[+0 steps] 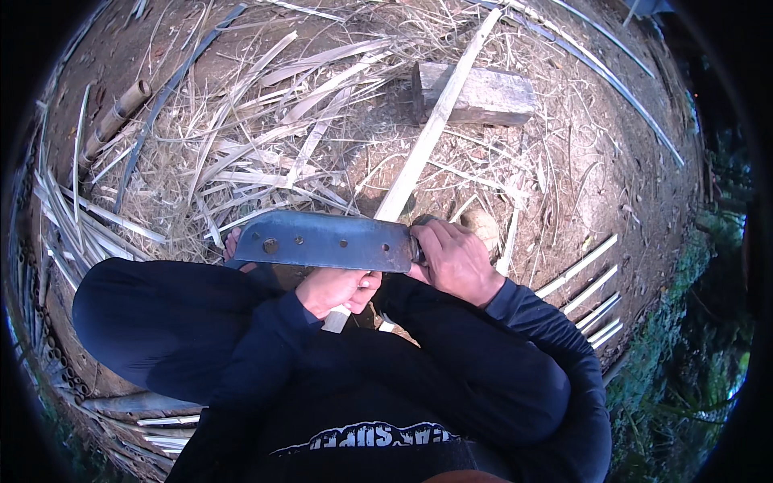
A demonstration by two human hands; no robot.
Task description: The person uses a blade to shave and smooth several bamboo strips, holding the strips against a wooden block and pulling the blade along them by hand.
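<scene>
A broad, dark cleaver blade (322, 240) with several round holes lies level across the middle of the view, its tip to the left. My right hand (459, 256) is closed round its handle at the right end. Below the blade, my left hand (334, 290) grips a long pale bamboo strip (439, 117). The strip runs from the far ground under the blade, and its near end (336, 320) shows just below my left hand. The blade crosses over the strip and hides part of it and of the left fingers.
A squared wooden block (491, 92) lies beyond, under the strip. Split strips and shavings (314, 113) litter the ground at left. A bamboo pole piece (117, 121) lies far left. Several cut strips (592, 290) rest at right, near green plants (668, 322). My bent legs (161, 322) frame the work.
</scene>
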